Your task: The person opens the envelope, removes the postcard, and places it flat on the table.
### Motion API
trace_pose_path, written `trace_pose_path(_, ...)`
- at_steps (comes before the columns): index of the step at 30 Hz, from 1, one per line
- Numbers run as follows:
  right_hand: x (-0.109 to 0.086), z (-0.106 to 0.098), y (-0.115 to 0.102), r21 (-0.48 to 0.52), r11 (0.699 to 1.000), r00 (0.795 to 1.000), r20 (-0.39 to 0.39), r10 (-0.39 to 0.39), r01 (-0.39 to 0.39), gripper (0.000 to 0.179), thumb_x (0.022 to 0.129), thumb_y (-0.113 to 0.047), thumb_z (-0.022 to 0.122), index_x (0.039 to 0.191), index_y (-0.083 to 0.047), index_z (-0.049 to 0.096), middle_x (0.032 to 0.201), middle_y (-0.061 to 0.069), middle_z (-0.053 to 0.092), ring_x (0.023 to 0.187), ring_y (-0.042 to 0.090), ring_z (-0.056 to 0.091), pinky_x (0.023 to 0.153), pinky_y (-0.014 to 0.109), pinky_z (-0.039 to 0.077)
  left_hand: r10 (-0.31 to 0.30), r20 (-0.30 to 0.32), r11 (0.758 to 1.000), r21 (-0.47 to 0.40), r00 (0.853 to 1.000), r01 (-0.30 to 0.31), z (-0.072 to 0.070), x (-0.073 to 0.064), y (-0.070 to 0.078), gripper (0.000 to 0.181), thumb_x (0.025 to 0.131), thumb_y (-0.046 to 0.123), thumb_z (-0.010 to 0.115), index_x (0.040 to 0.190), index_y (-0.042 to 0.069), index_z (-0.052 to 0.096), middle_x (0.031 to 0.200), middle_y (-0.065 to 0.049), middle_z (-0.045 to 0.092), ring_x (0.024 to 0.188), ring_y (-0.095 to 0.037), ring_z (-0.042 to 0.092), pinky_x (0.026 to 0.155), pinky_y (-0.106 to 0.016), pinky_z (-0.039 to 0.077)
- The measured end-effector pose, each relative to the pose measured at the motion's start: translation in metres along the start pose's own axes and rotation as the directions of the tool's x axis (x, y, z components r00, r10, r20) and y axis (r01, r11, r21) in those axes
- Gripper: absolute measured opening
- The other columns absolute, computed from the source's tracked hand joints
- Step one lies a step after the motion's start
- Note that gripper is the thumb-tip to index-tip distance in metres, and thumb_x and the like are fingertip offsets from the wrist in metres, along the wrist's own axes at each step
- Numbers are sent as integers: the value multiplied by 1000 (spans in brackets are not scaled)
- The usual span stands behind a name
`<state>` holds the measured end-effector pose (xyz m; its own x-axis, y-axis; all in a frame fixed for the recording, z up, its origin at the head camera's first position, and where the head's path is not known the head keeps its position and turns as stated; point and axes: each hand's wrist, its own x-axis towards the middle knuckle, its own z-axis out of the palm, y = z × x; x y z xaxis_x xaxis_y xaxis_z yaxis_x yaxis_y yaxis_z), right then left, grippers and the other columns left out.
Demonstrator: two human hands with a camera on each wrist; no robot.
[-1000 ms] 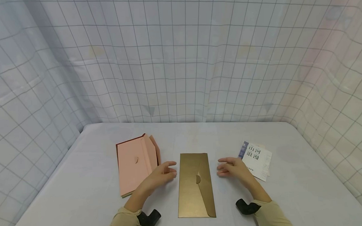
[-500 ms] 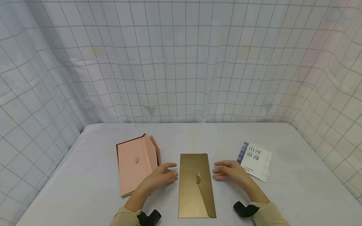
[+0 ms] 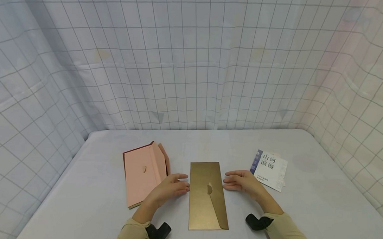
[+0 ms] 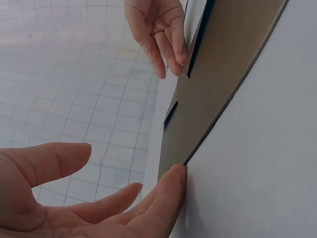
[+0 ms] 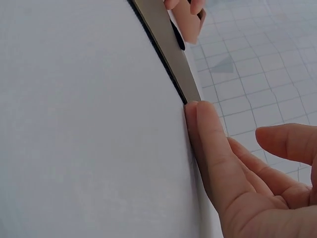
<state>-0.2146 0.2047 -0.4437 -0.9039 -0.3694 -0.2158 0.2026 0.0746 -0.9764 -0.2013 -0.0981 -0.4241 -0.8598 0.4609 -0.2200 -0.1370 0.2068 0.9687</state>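
Note:
A gold envelope [image 3: 200, 200] with a tabbed flap lies lengthwise on the white table, between both hands. My left hand [image 3: 171, 189] is at its left long edge, fingers loosely extended and thumb apart. In the left wrist view, the lower fingertips [image 4: 173, 178] are right at the envelope's edge. Across from it, my right hand [image 3: 242, 182] has its fingertips at the right edge, the fingers nearly straight. The right wrist view has those fingertips [image 5: 205, 109] against the envelope's side, low over the tabletop. Neither hand grips anything.
Left of the envelope lies a book with a pink envelope [image 3: 141, 170] on top, partly behind my left forearm. A white booklet with blue lettering [image 3: 270, 171] lies beyond my right hand. A gridded white curtain [image 3: 190, 74] surrounds the table [image 3: 96, 193].
My right hand has moved left to the envelope's right edge. My left hand has shifted slightly right toward the left edge. The envelope has stayed in place.

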Motion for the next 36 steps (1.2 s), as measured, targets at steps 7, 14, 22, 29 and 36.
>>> trace_pose_path(7, 1, 0, 3, 64, 998, 1000, 20, -2, 1, 47, 96, -7, 43, 133, 21, 33, 98, 4, 69, 91, 11, 69, 84, 24, 54, -2, 33, 998, -59, 999, 4, -1, 0, 1, 52, 96, 8, 44, 137, -19, 25, 129, -38, 43, 118, -34, 55, 100, -38, 46)
trace_pose_path(14, 3, 3, 4, 40, 999, 1000, -28, -4, 5, 46, 96, -8, 47, 133, 18, 37, 106, 11, 68, 93, 10, 67, 84, 24, 54, 3, 40, 997, -75, 999, 0, 0, -1, 3, 54, 97, 8, 44, 138, -19, 22, 129, -38, 41, 119, -36, 53, 102, -40, 44)
trace_pose_path(22, 6, 13, 8, -103, 994, 997, -75, -32, 25, 45, 91, -12, 56, 130, 10, 48, 99, 5, 70, 81, 4, 63, 72, 18, 52, 2, 37, 998, -64, 999, 1, -1, 0, 2, 53, 96, 8, 45, 138, -18, 24, 125, -34, 46, 114, -28, 57, 100, -37, 46)
trace_pose_path(29, 6, 18, 11, -123, 988, 991, -85, -105, 95, 44, 87, -7, 62, 126, 11, 51, 100, 7, 71, 82, 0, 63, 75, 19, 53, 9, 28, 998, -55, 1000, -7, 1, 1, 0, 51, 96, 9, 45, 137, -16, 27, 126, -33, 47, 113, -27, 57, 99, -36, 47)
trace_pose_path(36, 6, 21, 10, -107, 991, 988, -120, -98, 86, 46, 84, -6, 65, 126, 10, 53, 96, -1, 71, 82, -1, 63, 76, 17, 51, 43, 60, 995, -91, 997, -38, 4, 4, -3, 54, 97, 10, 45, 138, -17, 25, 125, -33, 48, 109, -19, 60, 96, -27, 48)
